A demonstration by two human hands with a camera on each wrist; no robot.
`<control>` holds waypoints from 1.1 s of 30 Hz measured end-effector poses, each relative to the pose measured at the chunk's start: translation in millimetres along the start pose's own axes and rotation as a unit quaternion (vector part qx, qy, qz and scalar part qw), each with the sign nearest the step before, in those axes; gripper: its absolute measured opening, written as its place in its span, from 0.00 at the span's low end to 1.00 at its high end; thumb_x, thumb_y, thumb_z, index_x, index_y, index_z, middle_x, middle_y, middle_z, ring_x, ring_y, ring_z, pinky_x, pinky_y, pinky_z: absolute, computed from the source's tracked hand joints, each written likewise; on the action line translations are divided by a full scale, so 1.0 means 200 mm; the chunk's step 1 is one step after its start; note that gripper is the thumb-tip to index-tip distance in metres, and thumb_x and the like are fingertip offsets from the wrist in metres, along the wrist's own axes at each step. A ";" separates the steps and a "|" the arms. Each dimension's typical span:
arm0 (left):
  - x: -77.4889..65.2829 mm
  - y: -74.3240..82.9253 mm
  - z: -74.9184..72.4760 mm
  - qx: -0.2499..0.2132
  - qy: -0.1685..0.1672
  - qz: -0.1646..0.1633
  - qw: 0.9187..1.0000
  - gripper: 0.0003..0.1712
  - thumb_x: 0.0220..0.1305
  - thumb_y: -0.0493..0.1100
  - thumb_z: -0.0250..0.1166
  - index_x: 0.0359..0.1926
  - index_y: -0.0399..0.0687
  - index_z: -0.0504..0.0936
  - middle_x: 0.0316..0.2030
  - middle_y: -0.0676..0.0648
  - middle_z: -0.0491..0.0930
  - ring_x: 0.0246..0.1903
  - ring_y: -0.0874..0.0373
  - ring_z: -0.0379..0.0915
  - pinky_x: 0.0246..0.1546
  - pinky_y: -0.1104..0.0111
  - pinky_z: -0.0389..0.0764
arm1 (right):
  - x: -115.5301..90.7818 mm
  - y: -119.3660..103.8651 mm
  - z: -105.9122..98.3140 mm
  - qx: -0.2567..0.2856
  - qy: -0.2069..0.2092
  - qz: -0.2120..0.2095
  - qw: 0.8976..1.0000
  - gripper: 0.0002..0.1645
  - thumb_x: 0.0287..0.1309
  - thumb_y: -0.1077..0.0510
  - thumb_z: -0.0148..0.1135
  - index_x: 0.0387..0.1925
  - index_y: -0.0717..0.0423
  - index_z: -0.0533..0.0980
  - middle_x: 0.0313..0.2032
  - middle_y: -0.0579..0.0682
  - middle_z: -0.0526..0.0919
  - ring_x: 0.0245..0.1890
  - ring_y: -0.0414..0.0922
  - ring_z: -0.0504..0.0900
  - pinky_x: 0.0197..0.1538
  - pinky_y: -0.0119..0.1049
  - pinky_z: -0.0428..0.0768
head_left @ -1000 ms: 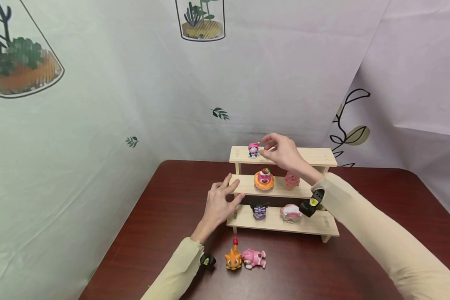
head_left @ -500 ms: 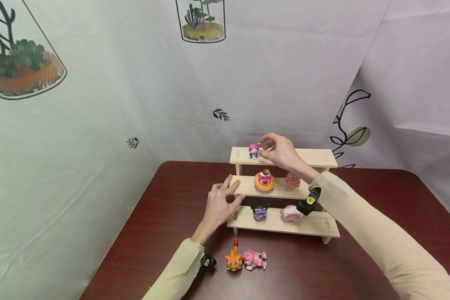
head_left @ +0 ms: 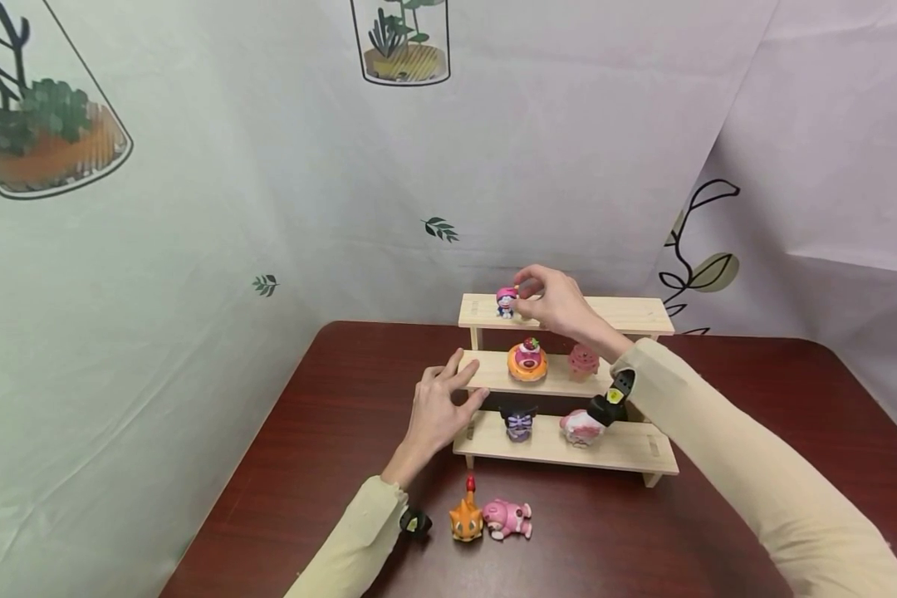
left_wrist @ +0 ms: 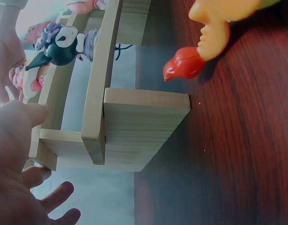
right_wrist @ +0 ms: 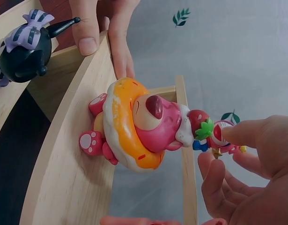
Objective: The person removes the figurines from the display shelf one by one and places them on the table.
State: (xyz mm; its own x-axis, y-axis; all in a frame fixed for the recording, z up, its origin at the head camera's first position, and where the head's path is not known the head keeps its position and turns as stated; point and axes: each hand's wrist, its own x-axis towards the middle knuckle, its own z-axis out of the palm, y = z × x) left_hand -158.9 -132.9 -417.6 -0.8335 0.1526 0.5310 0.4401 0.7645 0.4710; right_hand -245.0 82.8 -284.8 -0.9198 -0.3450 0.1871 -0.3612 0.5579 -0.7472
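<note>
Narrow and curled, the fingers of the right hand (head_left: 561,303) close in around a small pink-hatted figurine (head_left: 505,302) right of centre in the head view; whether they pinch it or merely surround it, I cannot tell. In the right wrist view the thumb overlaps its face, at the right of the frame. It stands upright on the left part of the top shelf of a three-tiered wooden stand (head_left: 628,314).

Just left of the stand in the head view, the left hand (head_left: 435,407) holds the left end of the middle shelf between thumb and index finger, its other fingers spread.

On that shelf sit a figurine in an orange ring (head_left: 526,365), topped by a strawberry, and a pink swirled piece (head_left: 583,362) to its right. Below, the bottom shelf carries a dark-headed figurine with a lilac bow (head_left: 519,425) and a pink-and-white piece (head_left: 579,427), partly hidden by the black wrist camera (head_left: 607,409).

At the lower middle of the frame, an orange figurine with a red-tipped tail (head_left: 467,522) lies beside a pink figurine (head_left: 505,518) on the dark red table (head_left: 329,399).
</note>
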 end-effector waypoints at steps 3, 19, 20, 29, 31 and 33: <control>0.00 0.00 0.00 -0.001 0.003 0.003 1.000 0.28 0.61 0.51 0.71 0.60 0.46 0.83 0.66 0.40 0.72 0.50 0.35 0.73 0.50 0.41 0.71 | 0.00 0.00 0.00 0.001 -0.003 0.000 1.000 0.25 0.62 0.58 0.68 0.59 0.61 0.74 0.46 0.61 0.83 0.35 0.51 0.86 0.30 0.37 0.81; 0.00 -0.01 0.01 0.000 0.013 0.014 1.000 0.28 0.60 0.51 0.71 0.59 0.46 0.84 0.65 0.40 0.73 0.49 0.36 0.74 0.49 0.41 0.71 | 0.02 0.00 0.03 0.004 -0.010 -0.009 1.000 0.22 0.63 0.58 0.68 0.56 0.60 0.75 0.44 0.60 0.84 0.35 0.51 0.85 0.31 0.37 0.78; 0.00 -0.01 0.01 0.001 0.012 0.013 1.000 0.28 0.60 0.51 0.71 0.59 0.46 0.84 0.65 0.40 0.73 0.49 0.36 0.74 0.49 0.41 0.71 | 0.02 0.00 0.03 0.005 -0.010 -0.010 1.000 0.22 0.63 0.58 0.68 0.56 0.60 0.76 0.44 0.61 0.84 0.35 0.51 0.85 0.31 0.37 0.78; 0.00 -0.01 0.01 0.005 0.003 0.004 1.000 0.28 0.61 0.52 0.71 0.60 0.47 0.83 0.66 0.40 0.72 0.50 0.35 0.73 0.50 0.41 0.71 | 0.02 0.00 0.04 0.008 -0.006 -0.013 1.000 0.21 0.62 0.60 0.68 0.55 0.62 0.76 0.43 0.61 0.85 0.34 0.51 0.85 0.32 0.36 0.75; 0.00 -0.01 0.01 0.005 0.003 0.005 1.000 0.28 0.61 0.52 0.71 0.60 0.47 0.83 0.66 0.40 0.72 0.50 0.35 0.73 0.50 0.40 0.70 | 0.02 0.00 0.04 0.005 -0.003 -0.015 1.000 0.21 0.62 0.60 0.68 0.54 0.62 0.76 0.43 0.61 0.85 0.34 0.51 0.85 0.33 0.37 0.74; 0.00 -0.01 0.01 0.003 0.002 0.005 1.000 0.28 0.61 0.52 0.71 0.60 0.47 0.83 0.66 0.40 0.72 0.51 0.35 0.73 0.51 0.40 0.70 | 0.03 0.00 0.05 0.003 0.000 -0.018 1.000 0.20 0.62 0.60 0.68 0.54 0.62 0.77 0.42 0.61 0.85 0.33 0.51 0.85 0.34 0.37 0.73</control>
State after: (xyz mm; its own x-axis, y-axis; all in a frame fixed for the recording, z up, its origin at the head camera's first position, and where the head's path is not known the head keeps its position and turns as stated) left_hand -160.4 -133.2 -419.8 -0.8274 0.1574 0.5392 0.4464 0.7669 0.4611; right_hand -248.6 74.2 -289.6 -0.9064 -0.3645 0.2133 -0.3925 0.5406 -0.7441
